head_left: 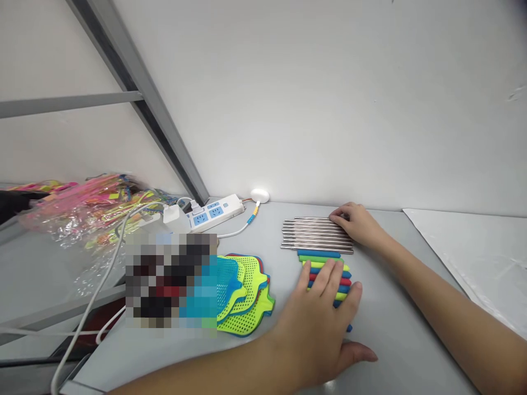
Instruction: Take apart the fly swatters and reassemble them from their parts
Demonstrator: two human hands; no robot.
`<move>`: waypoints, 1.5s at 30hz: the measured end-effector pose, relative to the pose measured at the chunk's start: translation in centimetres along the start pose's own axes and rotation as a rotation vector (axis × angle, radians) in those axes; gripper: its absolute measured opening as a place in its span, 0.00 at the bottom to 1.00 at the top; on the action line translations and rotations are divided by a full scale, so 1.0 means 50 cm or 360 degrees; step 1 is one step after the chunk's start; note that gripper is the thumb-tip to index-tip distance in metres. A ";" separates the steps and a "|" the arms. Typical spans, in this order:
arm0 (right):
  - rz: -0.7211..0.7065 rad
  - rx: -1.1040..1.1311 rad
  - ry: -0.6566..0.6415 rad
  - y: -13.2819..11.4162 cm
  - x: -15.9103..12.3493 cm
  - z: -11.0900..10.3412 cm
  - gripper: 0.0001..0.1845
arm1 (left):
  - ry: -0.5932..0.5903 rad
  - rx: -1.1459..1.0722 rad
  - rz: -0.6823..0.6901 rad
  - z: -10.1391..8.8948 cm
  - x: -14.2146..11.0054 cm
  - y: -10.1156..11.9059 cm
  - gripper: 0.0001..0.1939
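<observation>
I see the coloured sticks point(345, 280) in a row on the table point(395, 329) — light, probably slightly soft, best pinched mid-length. My left hand point(313, 323) spreads over them, fingers parted; I can't tell whether it grips any. The metal rods point(317, 236) just beyond look stiff, slippery; my right hand point(360, 224) curls at their right ends, grip unclear. Mesh pads point(247, 318) limit leftward room — the wall point(329, 109), forward reach.

workshop-like table point(395, 340) with metal rods point(317, 235)
</observation>
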State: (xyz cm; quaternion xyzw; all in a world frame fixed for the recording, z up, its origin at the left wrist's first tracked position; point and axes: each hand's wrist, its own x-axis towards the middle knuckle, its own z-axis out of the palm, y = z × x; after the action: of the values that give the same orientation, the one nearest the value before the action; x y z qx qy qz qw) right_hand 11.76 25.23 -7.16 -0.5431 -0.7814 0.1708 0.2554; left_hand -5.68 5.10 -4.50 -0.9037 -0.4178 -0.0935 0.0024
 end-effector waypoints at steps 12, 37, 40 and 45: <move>0.0056 -0.0023 -0.0149 0.012 0.008 -0.031 0.10 | -0.0030 -0.0078 -0.0136 0.012 -0.005 0.002 0.43; -0.0372 0.0049 0.0418 -0.043 -0.040 -0.006 0.16 | 0.0173 0.0282 -0.0357 -0.058 0.009 -0.041 0.21; -0.0331 0.0073 0.0521 -0.046 -0.050 -0.009 0.16 | 0.0150 0.0444 -0.0449 -0.072 0.012 -0.068 0.15; -0.0298 0.0132 0.0598 -0.043 -0.051 -0.008 0.18 | 0.0144 0.0546 -0.0509 -0.068 0.010 -0.087 0.13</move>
State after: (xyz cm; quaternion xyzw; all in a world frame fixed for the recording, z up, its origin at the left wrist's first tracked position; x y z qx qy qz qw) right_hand 11.09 22.09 -6.21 -0.4796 -0.7593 0.0739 0.4335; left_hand -9.24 8.04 -1.40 -0.8073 -0.5649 -0.0606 0.1597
